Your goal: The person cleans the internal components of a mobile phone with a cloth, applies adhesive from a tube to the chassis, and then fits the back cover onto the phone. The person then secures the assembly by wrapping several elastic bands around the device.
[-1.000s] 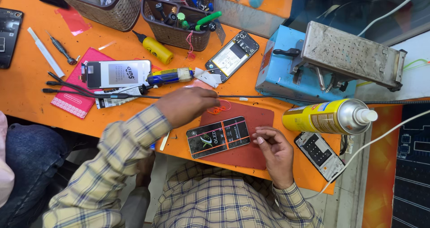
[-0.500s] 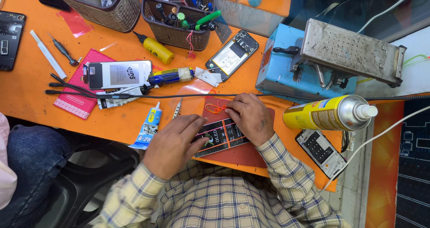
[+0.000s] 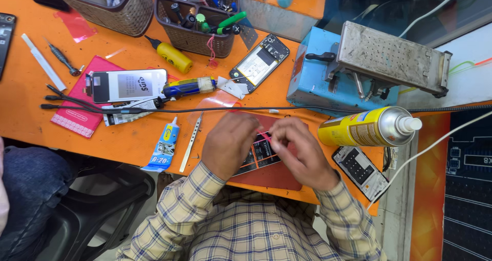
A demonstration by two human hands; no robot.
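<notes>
Left hand: the left hand [image 3: 229,142] lies over the near end of an opened phone [image 3: 262,152], fingers curled down onto it; whether they pinch anything I cannot tell.
Right hand: the right hand [image 3: 303,153] sits just beside the left, fingers bent inward over the same phone, and the fingertips are blurred, so their grip cannot be told.
Phone in hand: one, dark, flat on a red mat [image 3: 277,175] at the near edge of the orange table [image 3: 128,143], between the two hands.
Other phones: two opened ones, one [image 3: 259,63] by the baskets, one [image 3: 361,173] right of the mat; one white phone back [image 3: 128,85] on a pink pad [image 3: 82,104].
Spray cans: one, yellow [image 3: 366,127], lying on its side just right of the right hand.
Glue tubes: one small blue tube [image 3: 165,143], left of the left hand.
Tweezers: one pair [image 3: 190,143], between tube and left hand.
Baskets: two brown ones [image 3: 197,35], holding tools.
Cable: one black cable [image 3: 215,108], running across the table behind the hands.
</notes>
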